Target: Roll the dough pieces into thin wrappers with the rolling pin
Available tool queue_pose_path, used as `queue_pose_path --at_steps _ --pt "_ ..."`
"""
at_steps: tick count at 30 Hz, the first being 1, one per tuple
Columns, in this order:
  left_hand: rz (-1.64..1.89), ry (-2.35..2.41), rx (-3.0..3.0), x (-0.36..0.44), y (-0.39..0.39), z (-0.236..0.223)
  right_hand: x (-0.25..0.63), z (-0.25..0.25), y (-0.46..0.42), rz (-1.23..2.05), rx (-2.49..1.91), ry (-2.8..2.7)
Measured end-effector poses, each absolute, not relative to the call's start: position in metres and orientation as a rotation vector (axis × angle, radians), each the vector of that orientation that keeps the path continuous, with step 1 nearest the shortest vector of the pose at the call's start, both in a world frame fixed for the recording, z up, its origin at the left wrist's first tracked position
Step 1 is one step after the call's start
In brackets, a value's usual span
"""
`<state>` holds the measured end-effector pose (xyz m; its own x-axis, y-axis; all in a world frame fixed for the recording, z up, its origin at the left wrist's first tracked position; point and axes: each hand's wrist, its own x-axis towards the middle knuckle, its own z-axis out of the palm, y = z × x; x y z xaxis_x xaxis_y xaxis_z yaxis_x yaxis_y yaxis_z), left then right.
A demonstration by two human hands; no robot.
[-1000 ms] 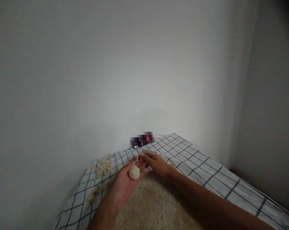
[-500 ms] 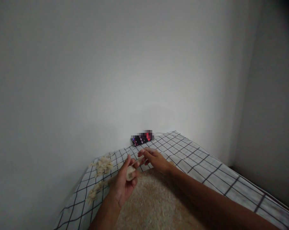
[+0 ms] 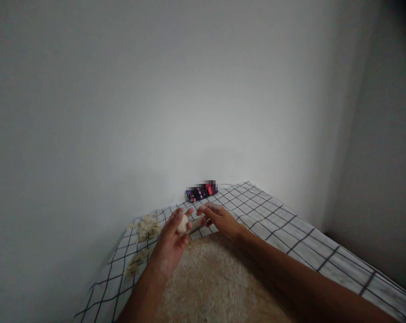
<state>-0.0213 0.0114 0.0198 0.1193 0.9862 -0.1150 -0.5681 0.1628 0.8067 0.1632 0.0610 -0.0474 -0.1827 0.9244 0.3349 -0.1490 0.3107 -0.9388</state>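
1. We have the pale ball [image 3: 182,223] in our left hand [image 3: 171,242], thumb and fingers curled partway around it; it sits at 11 o'clock from the middle of the dusted brown board [image 3: 216,278].
2. We would hold it with light, even pressure, since it looks like soft dough and a hard pinch could dent it.
3. Our right hand [image 3: 221,220] is at 3 o'clock from the ball, fingers loosely bent; we cannot tell whether they grip the pale strip [image 3: 196,224] between our hands.
4. If that strip joins the ball, we should ease it gently, as a jerk could tear it.
5. Turning the ball a little between touches should help keep it even.
6. The ball looks off-white, matt and roughly round, though our fingers hide part of it.
7. At 9 o'clock from it, ragged pale scraps [image 3: 148,228] lie on the checked cloth [image 3: 273,215].
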Motion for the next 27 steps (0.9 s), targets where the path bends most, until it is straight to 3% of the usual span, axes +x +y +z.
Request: queue_pose_path --at_steps 7,12,20,27 --pt "1.319 0.519 0.522 -0.020 0.006 0.026 0.163 -0.050 0.063 1.169 -0.782 -1.414" --pt "1.350 0.709 0.538 -0.016 0.001 0.024 0.165 -0.052 0.063 1.153 -0.776 -1.444" --pt "1.058 0.664 0.770 -0.018 0.005 0.009 0.164 -0.054 0.064 1.138 -0.782 -1.467" --pt "1.031 0.668 0.776 -0.019 0.006 0.012 0.165 -0.053 0.063 1.130 -0.782 -1.480"
